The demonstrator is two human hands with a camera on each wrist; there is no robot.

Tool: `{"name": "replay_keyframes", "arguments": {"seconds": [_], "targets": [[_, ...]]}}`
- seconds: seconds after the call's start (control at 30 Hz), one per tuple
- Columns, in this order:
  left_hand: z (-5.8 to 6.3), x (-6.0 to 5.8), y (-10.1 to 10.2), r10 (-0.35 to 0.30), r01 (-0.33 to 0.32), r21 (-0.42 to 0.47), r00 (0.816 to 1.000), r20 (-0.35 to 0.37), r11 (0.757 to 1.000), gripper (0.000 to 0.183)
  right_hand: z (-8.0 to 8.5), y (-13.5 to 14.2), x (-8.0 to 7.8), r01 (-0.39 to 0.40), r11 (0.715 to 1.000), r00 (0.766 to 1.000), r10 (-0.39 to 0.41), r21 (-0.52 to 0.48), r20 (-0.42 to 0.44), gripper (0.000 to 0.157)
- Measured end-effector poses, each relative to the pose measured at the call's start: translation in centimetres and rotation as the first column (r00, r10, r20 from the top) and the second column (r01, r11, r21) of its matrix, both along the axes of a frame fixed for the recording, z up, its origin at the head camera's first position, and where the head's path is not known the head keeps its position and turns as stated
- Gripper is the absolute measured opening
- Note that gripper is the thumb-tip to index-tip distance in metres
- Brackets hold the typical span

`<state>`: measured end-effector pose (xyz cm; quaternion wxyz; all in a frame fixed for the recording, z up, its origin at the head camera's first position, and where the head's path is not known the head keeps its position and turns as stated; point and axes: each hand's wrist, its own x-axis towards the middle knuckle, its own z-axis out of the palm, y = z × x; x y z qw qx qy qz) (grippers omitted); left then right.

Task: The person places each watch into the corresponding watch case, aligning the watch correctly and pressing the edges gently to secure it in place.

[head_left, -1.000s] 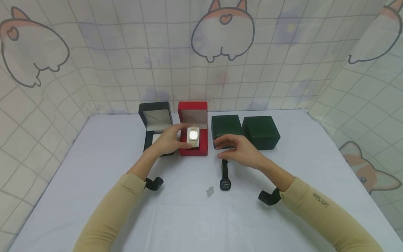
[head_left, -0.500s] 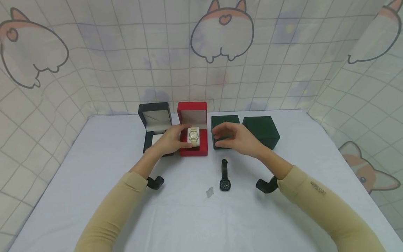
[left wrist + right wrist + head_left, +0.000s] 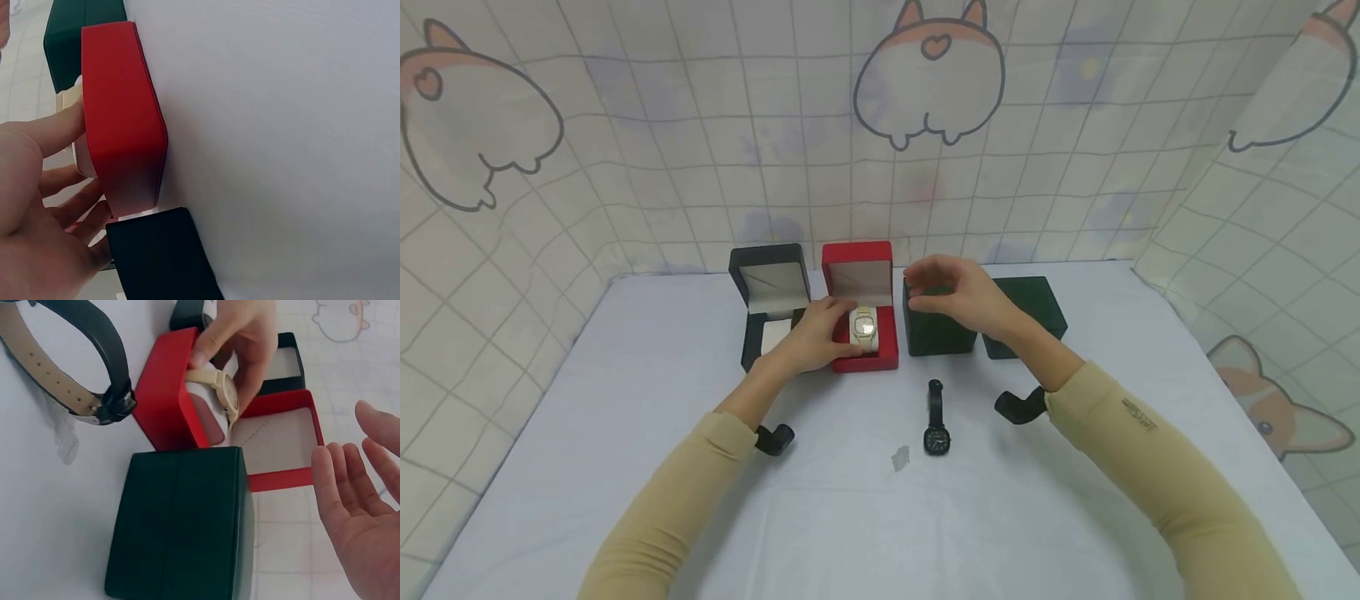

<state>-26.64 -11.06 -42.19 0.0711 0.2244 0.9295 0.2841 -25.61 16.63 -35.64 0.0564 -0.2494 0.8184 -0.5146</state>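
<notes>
- Left hand point(image 3: 812, 336): curled over the left part of the red box point(image 3: 887, 333), thumb along its near edge, the other fingers bent over toward the inside — gripping it.
- Right hand point(image 3: 964, 293): fingers loosely bent and spread apart from the thumb, nothing between them; it hangs over the left green box point(image 3: 943, 335), apart from it.
- The red box stands with its lid raised; in it the cream watch point(image 3: 864, 325) sits around a white cushion, dial up, beside the left thumb.
- Just left of that, a dark box point(image 3: 775, 287) also has its lid up — partly hidden by the left hand.
- The left green box and the right green box point(image 3: 1033, 302) stand side by side, lids down.
- Nearer the person, a black watch point(image 3: 936, 417) lies lengthwise on the white table point(image 3: 835, 517), near a small grey patch point(image 3: 900, 457).
- Behind everything hangs a grid-patterned cloth point(image 3: 820, 183).
</notes>
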Motion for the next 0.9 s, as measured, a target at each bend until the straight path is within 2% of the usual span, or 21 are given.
{"name": "replay_keyframes", "arguments": {"seconds": [0.17,0.47,0.7,0.8,0.9], "targets": [[0.4,0.3,0.0,-0.009,0.010,-0.028,1.000,0.018,1.000,0.080,0.0,-0.2,-1.0,0.008,1.000,1.000,-0.008,0.001,-0.008,0.047],[0.5,0.6,-0.4,-0.003,0.003,0.015,1.000,-0.001,1.000,0.078,0.4,-0.6,-3.3,0.049,0.998,0.998,-0.048,0.026,-0.028,0.044],[1.4,0.6,-0.9,0.006,0.004,0.111,0.995,-0.095,0.994,0.053,0.4,-1.4,-4.7,0.083,0.991,0.995,-0.078,0.103,-0.056,0.048],[2.1,0.8,-0.9,0.015,0.007,0.138,0.988,-0.156,0.990,0.043,0.6,-1.8,-5.0,0.081,0.989,0.996,-0.074,0.127,-0.059,0.048],[2.9,1.1,-1.0,0.058,-0.019,0.169,0.972,-0.227,0.985,0.036,0.6,-2.3,-5.5,0.076,0.984,0.995,-0.066,0.160,-0.069,0.049]]}}
